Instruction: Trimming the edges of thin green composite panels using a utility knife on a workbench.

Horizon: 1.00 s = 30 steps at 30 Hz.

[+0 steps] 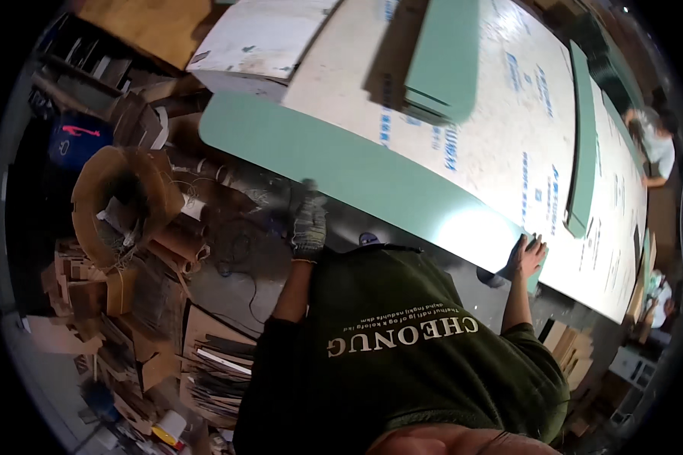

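A long pale-green panel (357, 178) lies along the near edge of a big work table (501, 114). My left hand (309, 226), in a grey knitted glove, reaches up to the panel's near long edge and grips it from below. My right hand (527, 256), bare, clasps the panel's right end with its fingers laid over the top face. My dark green T-shirt (402, 349) fills the lower middle of the view and hides the floor below it.
On the table lie a stack of green boards (442, 61) and a narrow green strip (581, 144). Another person (655, 140) works at the table's far right. Cardboard offcuts and a brown cardboard ring (125, 201) crowd the floor on the left.
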{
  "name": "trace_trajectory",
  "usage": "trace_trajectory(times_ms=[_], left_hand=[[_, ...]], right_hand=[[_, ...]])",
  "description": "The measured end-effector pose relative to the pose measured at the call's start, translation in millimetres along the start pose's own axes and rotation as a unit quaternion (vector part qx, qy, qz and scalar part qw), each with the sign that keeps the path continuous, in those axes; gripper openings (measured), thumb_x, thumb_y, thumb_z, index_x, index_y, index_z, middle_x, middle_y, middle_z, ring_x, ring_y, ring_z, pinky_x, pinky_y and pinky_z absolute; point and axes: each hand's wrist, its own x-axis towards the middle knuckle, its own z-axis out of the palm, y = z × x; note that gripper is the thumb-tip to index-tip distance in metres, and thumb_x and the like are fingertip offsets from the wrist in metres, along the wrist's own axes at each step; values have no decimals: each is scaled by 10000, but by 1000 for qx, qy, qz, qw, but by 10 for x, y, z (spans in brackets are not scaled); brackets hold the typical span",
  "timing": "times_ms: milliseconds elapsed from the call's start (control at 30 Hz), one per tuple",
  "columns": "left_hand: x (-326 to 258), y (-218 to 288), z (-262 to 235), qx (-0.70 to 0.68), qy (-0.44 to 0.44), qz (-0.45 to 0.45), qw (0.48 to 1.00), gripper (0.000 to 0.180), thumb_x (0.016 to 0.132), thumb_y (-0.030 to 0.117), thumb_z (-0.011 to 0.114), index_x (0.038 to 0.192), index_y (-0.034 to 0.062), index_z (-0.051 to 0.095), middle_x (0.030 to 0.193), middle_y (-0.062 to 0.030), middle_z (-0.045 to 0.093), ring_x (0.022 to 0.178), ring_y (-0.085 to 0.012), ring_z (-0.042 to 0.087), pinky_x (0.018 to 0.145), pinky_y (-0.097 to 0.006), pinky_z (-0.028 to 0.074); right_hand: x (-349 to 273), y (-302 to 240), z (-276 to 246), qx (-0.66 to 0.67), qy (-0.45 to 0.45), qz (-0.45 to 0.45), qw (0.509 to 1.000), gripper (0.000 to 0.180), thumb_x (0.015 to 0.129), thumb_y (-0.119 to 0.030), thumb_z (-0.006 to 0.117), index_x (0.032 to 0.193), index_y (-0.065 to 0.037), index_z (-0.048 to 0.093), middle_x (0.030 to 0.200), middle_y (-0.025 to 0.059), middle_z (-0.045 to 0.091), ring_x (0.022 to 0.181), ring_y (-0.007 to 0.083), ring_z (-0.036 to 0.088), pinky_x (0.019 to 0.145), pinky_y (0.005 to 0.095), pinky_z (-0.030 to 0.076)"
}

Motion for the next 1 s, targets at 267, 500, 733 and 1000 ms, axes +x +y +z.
trace_trajectory(times_ms=[267,500,733,1000], left_hand=[[-269,-814,1474,214,243,41,945,347,727,254,779,891,87,523,621,12,512,436,-115,456,409,-259,403],[-266,-1175,496,187,227,127,947,271,796,333,671,825,65,640,656,0,520,558,-116,451,520,-284,410],[-2636,-704,458,269,338,219,875,236,766,241,611,716,16,564,588,-38,541,526,-151,504,538,-344,425],[-5336,-1909,-822,-111,617,320,710,245,778,253,628,785,9,644,637,-88,598,540,-181,581,510,-306,489]], right_hand=[[284,507,-362,26,-39,121,992,855,699,-716,550,1347,-173,428,1361,167,398,1258,355,376,991,505,346],[349,1071,233,-161,-112,-219,956,403,834,-410,581,1229,-335,545,926,205,620,795,342,605,672,441,483],[427,819,7,-28,-248,-427,869,434,846,-387,596,1199,-139,551,952,168,633,805,292,599,685,410,476],[-1127,-1011,-52,6,-296,-662,688,433,854,-422,585,1105,-69,592,899,157,626,785,268,569,686,396,463]])
